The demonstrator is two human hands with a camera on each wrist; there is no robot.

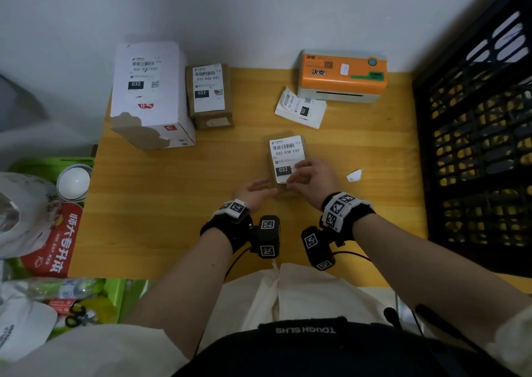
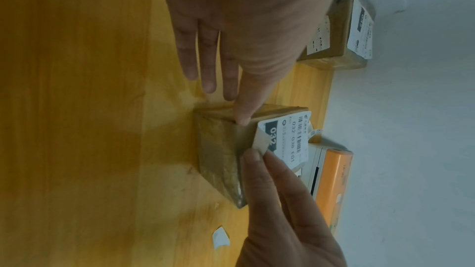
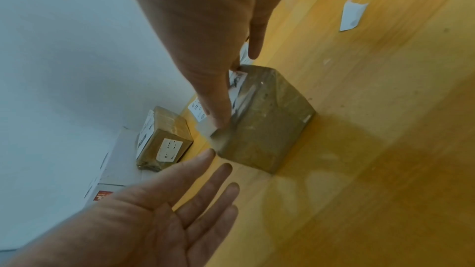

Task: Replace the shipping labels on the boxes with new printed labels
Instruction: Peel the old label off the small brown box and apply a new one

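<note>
A small brown box (image 1: 289, 192) (image 2: 218, 149) (image 3: 267, 129) stands mid-table with a white shipping label (image 1: 286, 152) (image 2: 290, 139) on its top. My right hand (image 1: 296, 176) (image 2: 259, 155) (image 3: 218, 117) pinches the label's near corner, which is lifted off the cardboard and curls up. My left hand (image 1: 263, 188) (image 2: 223, 80) (image 3: 205, 174) is flat with straight fingers, one fingertip touching the box's near left top edge. A stack of printed labels (image 1: 300, 109) lies in front of the orange label printer (image 1: 342, 74).
A tall white box (image 1: 149, 94) and a second brown box (image 1: 208, 94), both labelled, stand at the back left. A torn paper scrap (image 1: 354, 175) lies right of my hands. A black crate (image 1: 475, 146) borders the table's right side. A green bin (image 1: 112, 299) of clutter sits left.
</note>
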